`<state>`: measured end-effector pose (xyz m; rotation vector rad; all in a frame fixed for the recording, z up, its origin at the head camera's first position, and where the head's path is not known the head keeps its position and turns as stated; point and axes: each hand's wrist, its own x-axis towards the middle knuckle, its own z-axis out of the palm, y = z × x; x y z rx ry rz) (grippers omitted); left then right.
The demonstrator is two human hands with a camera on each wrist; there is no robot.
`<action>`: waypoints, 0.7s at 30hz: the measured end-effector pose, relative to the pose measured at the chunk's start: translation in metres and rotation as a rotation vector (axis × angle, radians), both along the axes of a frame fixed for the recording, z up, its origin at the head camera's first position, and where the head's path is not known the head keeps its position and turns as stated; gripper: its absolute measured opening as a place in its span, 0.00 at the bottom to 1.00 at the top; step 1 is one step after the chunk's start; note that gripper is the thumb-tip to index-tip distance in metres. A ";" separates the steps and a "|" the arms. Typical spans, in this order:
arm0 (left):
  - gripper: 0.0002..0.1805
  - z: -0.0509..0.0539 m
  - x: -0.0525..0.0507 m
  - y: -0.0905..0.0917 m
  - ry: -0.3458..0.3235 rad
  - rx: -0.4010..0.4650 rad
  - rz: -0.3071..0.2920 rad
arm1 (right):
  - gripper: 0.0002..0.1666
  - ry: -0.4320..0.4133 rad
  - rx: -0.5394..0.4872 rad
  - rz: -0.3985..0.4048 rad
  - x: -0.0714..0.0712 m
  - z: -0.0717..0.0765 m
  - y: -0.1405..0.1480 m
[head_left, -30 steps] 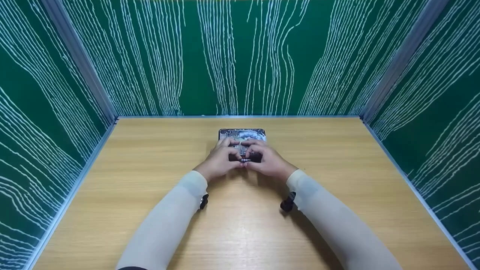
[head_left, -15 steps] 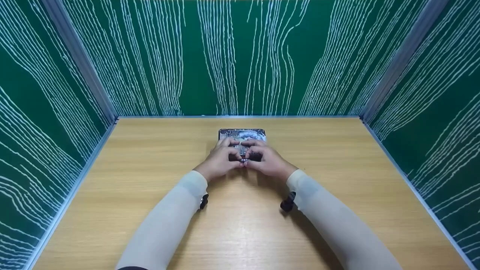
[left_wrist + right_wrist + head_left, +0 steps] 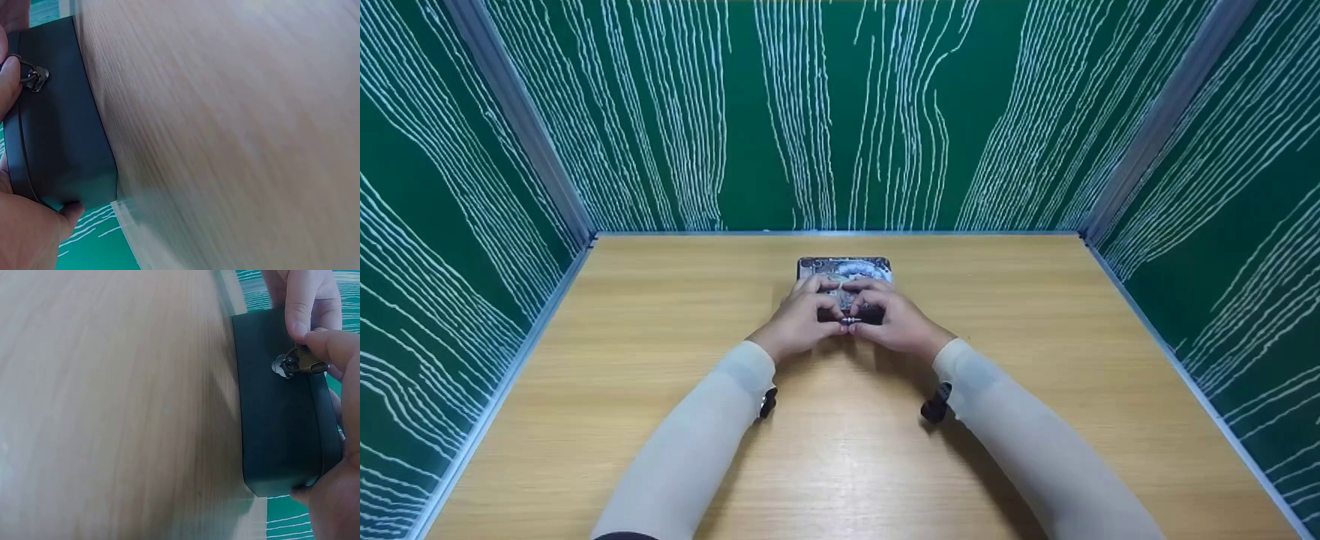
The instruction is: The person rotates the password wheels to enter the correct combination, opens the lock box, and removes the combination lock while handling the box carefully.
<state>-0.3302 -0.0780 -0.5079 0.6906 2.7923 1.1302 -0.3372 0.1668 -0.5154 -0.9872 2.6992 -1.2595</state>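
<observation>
A small dark box (image 3: 844, 300) with a patterned, picture-printed lid stands on the table. On its near side is a metal latch (image 3: 309, 363), brass-toned, with a wire loop hooked over a small catch plate (image 3: 279, 366). My left hand (image 3: 799, 319) lies along the box's left side, and its thumb and forefinger pinch at the latch. From the right, my right hand (image 3: 896, 319) does the same, thumbtips almost meeting. Other fingers of both hands rest on the lid and sides. In the left wrist view the box front (image 3: 62, 129) shows plain black; fingers partly cover the latch.
The box stands on a light wooden table (image 3: 840, 450), near its back edge. Green walls (image 3: 907, 112) with white wavy lines rise on the back and both sides. A dark wrist device (image 3: 934, 405) hangs at the right sleeve.
The thumbs and the latch shift by a very small amount between frames. Box, hands and arms otherwise keep their places.
</observation>
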 end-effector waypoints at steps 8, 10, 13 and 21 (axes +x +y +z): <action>0.09 -0.001 0.000 0.000 0.007 -0.001 -0.001 | 0.08 -0.010 0.005 -0.007 0.001 0.001 -0.001; 0.09 -0.001 0.000 0.000 0.007 -0.003 -0.001 | 0.07 -0.013 0.006 -0.010 0.001 0.001 -0.001; 0.09 -0.002 -0.001 0.000 0.008 -0.004 0.001 | 0.06 -0.023 0.008 -0.013 0.001 0.001 -0.001; 0.08 -0.003 -0.001 0.000 0.010 0.000 0.003 | 0.08 -0.029 0.010 -0.008 0.001 0.000 0.000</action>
